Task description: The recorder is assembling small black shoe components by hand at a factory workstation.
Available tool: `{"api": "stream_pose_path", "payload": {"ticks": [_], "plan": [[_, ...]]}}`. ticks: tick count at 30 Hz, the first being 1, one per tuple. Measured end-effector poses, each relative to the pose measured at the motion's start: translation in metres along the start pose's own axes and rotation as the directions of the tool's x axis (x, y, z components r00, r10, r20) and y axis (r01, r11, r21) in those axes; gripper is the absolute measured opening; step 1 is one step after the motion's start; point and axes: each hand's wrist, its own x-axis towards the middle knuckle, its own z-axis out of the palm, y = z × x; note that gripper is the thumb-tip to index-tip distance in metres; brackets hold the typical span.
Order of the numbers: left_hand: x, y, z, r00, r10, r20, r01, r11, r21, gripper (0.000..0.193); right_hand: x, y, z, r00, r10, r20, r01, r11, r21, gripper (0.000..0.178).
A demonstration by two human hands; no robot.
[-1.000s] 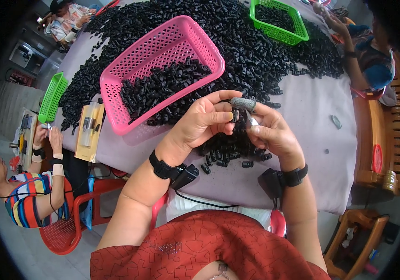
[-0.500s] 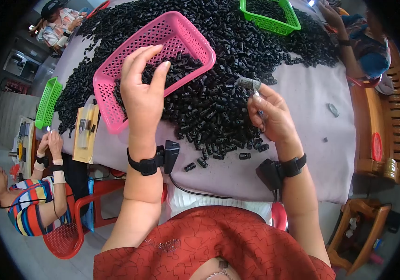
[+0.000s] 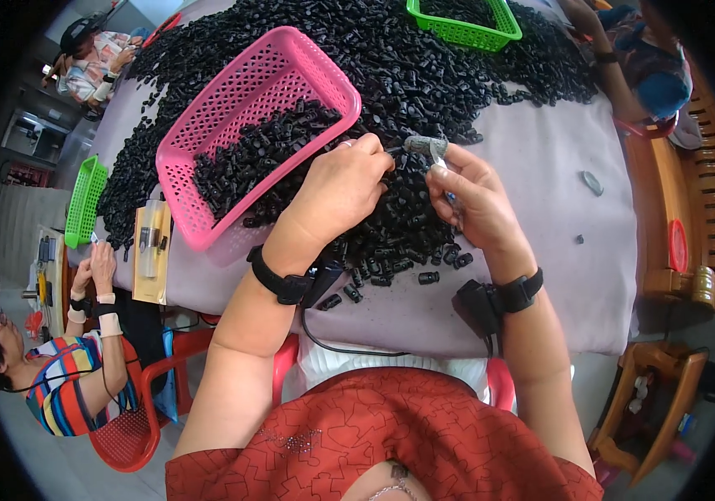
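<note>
In front of me, my left hand (image 3: 342, 185) is closed in a pinch over a heap of small black plastic cylinders (image 3: 395, 230) that look like cord stoppers. What its fingertips hold, if anything, is too small to make out. My right hand (image 3: 476, 196) grips a slim tool with a mottled grey, wrapped-looking end (image 3: 426, 145), which points left toward the left fingertips. A bit of blue shows lower down between the right fingers. Beyond my left hand, a tilted pink perforated basket (image 3: 175, 179) holds many of the same black pieces.
The heap spreads across the grey-covered table (image 3: 553, 192). Green baskets stand at the far side (image 3: 466, 35) and left edge (image 3: 83, 200). A yellow board (image 3: 150, 288) holds tubes. People sit at left (image 3: 82, 367), far left (image 3: 94, 63) and far right (image 3: 624, 71).
My left hand has come down and right from above the pink basket, its spread fingers closing into a pinch near the grey tool end. The right hand has shifted slightly left, still gripping the tool.
</note>
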Motion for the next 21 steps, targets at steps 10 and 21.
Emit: {"api": "stream_pose_path", "payload": {"ticks": [10,21], "plan": [[-0.0059,-0.0051,0.0074,0.997,-0.045,-0.058,0.04,0.996,-0.086,0.018,0.001,0.0048,0.0051,1.0,-0.015,-0.017,0.012,0.988,-0.152,0.02],[-0.0066,-0.0071,0.0099,0.995,-0.008,-0.104,0.004,0.999,-0.039,0.014,0.0009,0.004,0.0057,0.997,-0.072,0.012,0.073,0.976,-0.204,0.028]]}}
